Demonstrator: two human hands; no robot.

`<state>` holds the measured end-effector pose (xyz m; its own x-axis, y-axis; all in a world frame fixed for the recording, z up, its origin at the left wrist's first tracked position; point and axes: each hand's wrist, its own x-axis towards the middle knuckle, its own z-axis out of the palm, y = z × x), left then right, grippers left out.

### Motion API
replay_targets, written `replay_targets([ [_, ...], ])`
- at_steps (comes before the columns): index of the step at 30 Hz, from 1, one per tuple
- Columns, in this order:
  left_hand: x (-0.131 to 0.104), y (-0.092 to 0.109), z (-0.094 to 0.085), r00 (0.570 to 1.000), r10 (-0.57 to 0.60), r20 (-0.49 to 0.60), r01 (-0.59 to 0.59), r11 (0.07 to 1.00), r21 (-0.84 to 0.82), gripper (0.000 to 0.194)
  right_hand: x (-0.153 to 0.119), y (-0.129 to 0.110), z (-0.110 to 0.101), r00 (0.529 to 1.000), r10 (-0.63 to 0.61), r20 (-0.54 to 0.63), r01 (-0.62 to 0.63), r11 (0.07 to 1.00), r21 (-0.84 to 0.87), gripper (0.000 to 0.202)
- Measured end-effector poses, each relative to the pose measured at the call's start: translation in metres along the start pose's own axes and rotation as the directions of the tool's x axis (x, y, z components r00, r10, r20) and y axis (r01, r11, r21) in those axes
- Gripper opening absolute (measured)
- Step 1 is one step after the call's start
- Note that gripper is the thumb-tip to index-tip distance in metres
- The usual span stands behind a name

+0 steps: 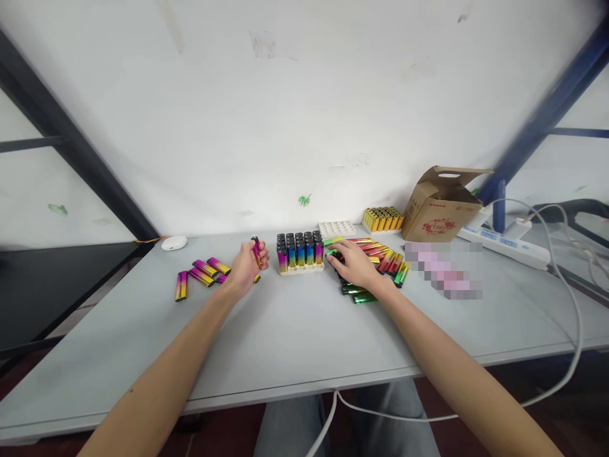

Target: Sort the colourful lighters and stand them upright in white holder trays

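My left hand (247, 263) is closed round a purple lighter (257, 249), its dark top pointing up, just left of a white rack (302, 269). Standing in that rack are rows of black-topped lighters (299, 254) in blue, yellow and purple. To the rack's right, my right hand (353, 260) lies over a pile of green, red and gold lighters (375, 251) with its fingers apart; its fingertips touch green ones, and part of the pile is hidden beneath it. Several purple-and-yellow lighters (204, 273) lie loose by my left hand, some partly covered by it.
Against the wall stand a white rack with holes (337, 228), a rack of gold lighters (383, 219) and an open cardboard box (440, 212). A power strip (507, 246) and white cable lie at right. A white case (174, 242) sits at the back left.
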<state>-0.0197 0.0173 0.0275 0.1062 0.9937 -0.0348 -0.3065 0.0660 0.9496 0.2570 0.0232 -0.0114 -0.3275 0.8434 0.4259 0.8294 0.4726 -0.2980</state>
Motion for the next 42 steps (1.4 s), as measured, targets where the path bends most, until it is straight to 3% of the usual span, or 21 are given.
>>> replay_targets([
  [8, -0.001, 0.0, -0.003, 0.998, 0.035, 0.059, -0.035, 0.999, 0.009, 0.016, 0.0, 0.0, 0.0, 1.0, -0.001, 0.009, 0.001, 1.0, -0.016, 0.034],
  [21, -0.012, 0.004, 0.007, 0.994, 0.047, 0.096, -0.048, 0.999, 0.011, 0.022, 0.0, -0.002, -0.003, 1.0, 0.003, 0.014, -0.003, 1.0, 0.005, 0.034],
  [29, -0.015, 0.005, 0.008, 0.974, 0.123, 0.188, -0.135, 0.989, 0.053, 0.029, 0.001, -0.008, -0.009, 0.989, 0.012, -0.15, 0.01, 0.989, 0.148, 0.032],
  [36, -0.019, 0.007, 0.012, 0.975, 0.174, 0.14, -0.188, 0.978, 0.094, 0.021, 0.001, -0.011, -0.011, 0.981, -0.007, -0.195, 0.046, 0.98, 0.193, 0.03],
  [42, -0.029, 0.008, 0.018, 0.942, 0.315, 0.115, -0.335, 0.898, 0.287, 0.025, -0.001, -0.022, -0.013, 0.975, -0.044, -0.22, 0.091, 0.974, 0.21, 0.025],
])
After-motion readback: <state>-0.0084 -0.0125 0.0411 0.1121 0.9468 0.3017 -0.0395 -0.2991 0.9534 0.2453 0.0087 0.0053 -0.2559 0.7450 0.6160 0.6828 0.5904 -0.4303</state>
